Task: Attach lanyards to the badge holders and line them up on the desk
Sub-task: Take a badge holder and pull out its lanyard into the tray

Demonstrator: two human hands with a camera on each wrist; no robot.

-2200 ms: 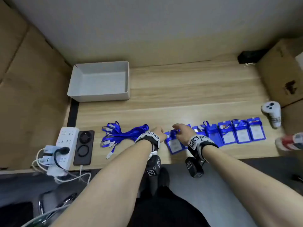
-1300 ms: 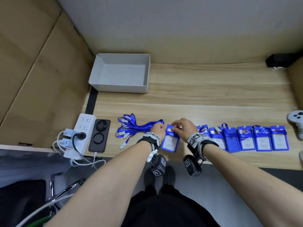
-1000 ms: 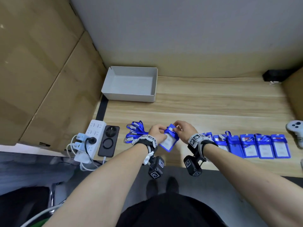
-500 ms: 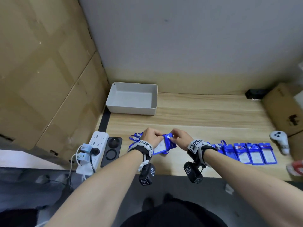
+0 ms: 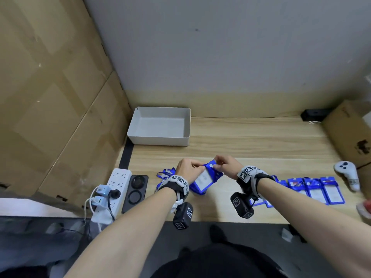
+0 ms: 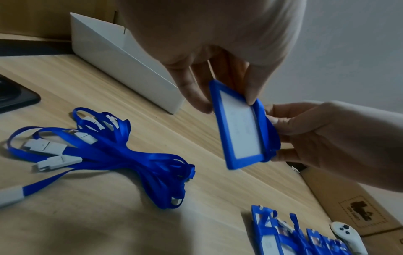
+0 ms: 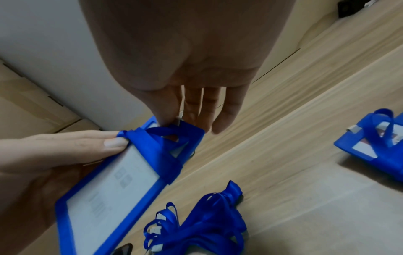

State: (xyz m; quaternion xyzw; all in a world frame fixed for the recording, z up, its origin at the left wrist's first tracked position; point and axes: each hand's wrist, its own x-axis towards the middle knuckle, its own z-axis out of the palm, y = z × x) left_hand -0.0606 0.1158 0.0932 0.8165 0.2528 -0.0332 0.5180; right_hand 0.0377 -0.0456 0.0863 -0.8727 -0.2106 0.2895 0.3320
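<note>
A blue badge holder (image 5: 202, 178) with a white card is held tilted above the desk's front edge. My left hand (image 5: 190, 169) grips its long edges between thumb and fingers (image 6: 250, 86). A blue lanyard (image 7: 161, 146) is wound round the holder's top end. My right hand (image 5: 222, 165) pinches that lanyard at its pale clip between thumb and forefinger (image 7: 167, 113). Loose blue lanyards (image 6: 104, 151) lie bundled on the desk under my left wrist. Several badge holders with lanyards (image 5: 315, 189) lie in a row to the right.
An empty white box (image 5: 160, 127) stands at the back left. A power strip (image 5: 115, 187) and a black charger pad (image 5: 135, 189) lie at the left edge. A white controller (image 5: 347, 176) and a cardboard box (image 5: 349, 135) are at the right.
Both hands took the badge holder from the left end of the row, carried it left and lifted it off the desk, tilting it. The head view has swung upward.
</note>
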